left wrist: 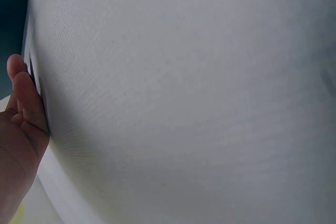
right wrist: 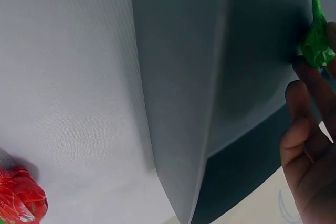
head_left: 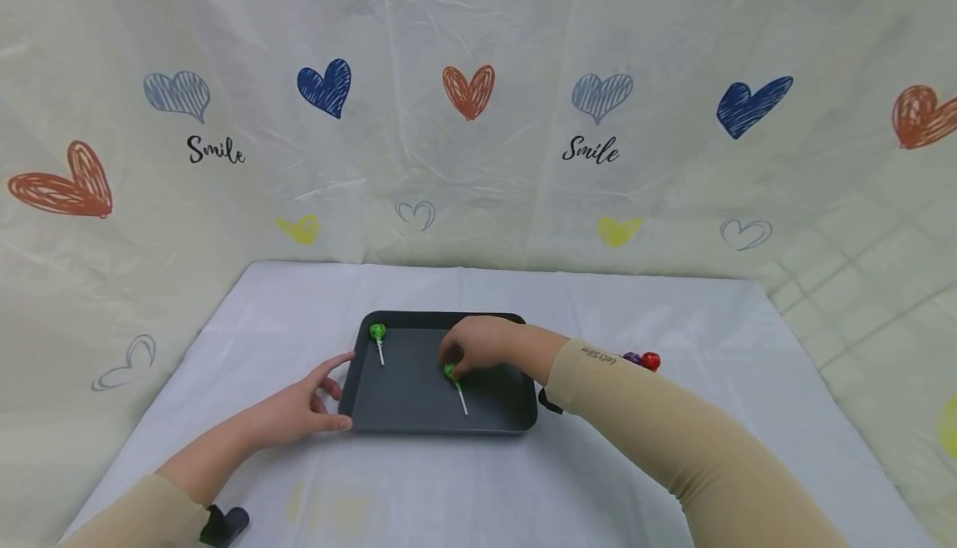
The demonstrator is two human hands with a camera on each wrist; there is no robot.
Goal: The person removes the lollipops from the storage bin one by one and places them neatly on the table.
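Note:
A dark grey tray (head_left: pixel 419 429) lies on the white-covered table. My right hand (head_left: pixel 482 342) reaches over it and pinches the green wrapped head of a lollipop (head_left: pixel 450 371), whose white stick points toward me. In the right wrist view, the fingertips are around this green lollipop (right wrist: pixel 317 45), low over the tray floor. Another green lollipop (head_left: pixel 377 332) lies in the tray's far left corner. My left hand (head_left: pixel 306 405) is at the tray's left side, fingers spread, with the thumb by the near left corner. Only part of the left hand (left wrist: pixel 23 129) shows in the left wrist view.
Right of the tray, partly behind my right forearm, are a red lollipop (head_left: pixel 650 361) and a purple one (head_left: pixel 632 358). The red wrapper (right wrist: pixel 22 195) also shows in the right wrist view. Behind the table hangs a pale sheet (head_left: pixel 516 174) printed with hearts.

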